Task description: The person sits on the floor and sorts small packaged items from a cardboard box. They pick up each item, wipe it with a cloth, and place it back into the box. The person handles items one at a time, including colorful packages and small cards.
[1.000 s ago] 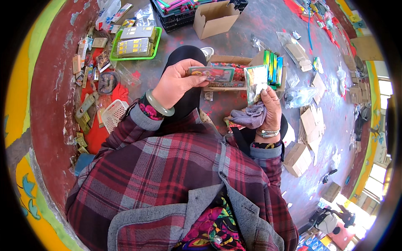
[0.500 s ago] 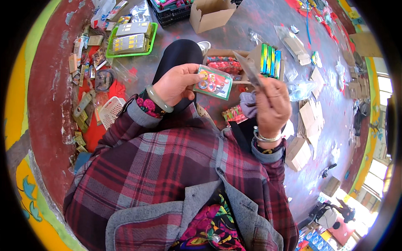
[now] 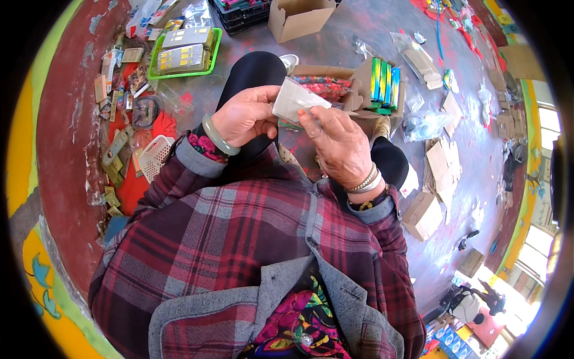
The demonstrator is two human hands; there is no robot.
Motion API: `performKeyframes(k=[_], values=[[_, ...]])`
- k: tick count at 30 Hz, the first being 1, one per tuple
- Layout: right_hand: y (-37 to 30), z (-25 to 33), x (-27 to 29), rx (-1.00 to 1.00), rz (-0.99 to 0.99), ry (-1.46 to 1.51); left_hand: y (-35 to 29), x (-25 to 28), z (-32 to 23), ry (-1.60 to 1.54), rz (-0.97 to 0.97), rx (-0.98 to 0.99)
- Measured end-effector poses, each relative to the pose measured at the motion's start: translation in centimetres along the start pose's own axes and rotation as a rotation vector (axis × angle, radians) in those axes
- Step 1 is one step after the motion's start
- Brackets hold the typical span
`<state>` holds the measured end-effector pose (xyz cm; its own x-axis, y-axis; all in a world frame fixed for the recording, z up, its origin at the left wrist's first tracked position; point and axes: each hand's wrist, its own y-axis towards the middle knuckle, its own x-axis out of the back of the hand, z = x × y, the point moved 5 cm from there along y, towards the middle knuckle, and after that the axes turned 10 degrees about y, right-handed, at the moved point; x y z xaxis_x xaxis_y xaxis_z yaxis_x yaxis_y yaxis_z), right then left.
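My left hand (image 3: 246,116), a pale bangle at its wrist, pinches a small flat packet at its left edge. Only a green strip of that packet (image 3: 289,125) shows, because a white card (image 3: 297,100) lies over it. On the card's lower right edge rest the bent fingers of my right hand (image 3: 341,145), which wears a light bracelet; its thumb is partly hidden. Both hands are above my lap, close together. Just beyond them, an open cardboard box (image 3: 326,70) holds red patterned packets, with yellow, green and blue boxes (image 3: 385,87) on its right side.
To the left, a green tray (image 3: 216,55) carries grey-topped packs, and a white basket (image 3: 156,157) lies near mixed clutter on red cloth. An open carton (image 3: 299,21) stands ahead beside a black crate. Clear plastic (image 3: 426,124) and flattened cardboard (image 3: 443,170) lie to the right.
My right hand has come left and down from the right side to my left hand. The white card now covers the green-edged packet, whose colourful face showed before.
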<state>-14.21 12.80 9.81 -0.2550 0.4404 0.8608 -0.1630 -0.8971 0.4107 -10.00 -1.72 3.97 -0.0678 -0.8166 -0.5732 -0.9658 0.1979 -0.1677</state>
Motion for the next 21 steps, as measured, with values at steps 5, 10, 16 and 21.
performKeyframes(k=[5, 10, 16, 21], values=[[0.2, -0.1, 0.7, -0.010, -0.084, 0.028, 0.1, 0.2, 0.1, -0.005, -0.007, 0.016], [0.1, -0.6, 1.7, -0.032, -0.276, 0.075, -0.1, 0.2, -0.1, -0.032, -0.002, 0.019], [-0.2, -1.2, 2.2, -0.189, -0.370, 0.196, 0.1, 0.3, 0.3, -0.006, -0.026, 0.033], [-0.8, -2.2, 2.2, -0.357, -0.459, 0.418, 0.0, 0.2, 0.4, 0.032, -0.072, 0.027]])
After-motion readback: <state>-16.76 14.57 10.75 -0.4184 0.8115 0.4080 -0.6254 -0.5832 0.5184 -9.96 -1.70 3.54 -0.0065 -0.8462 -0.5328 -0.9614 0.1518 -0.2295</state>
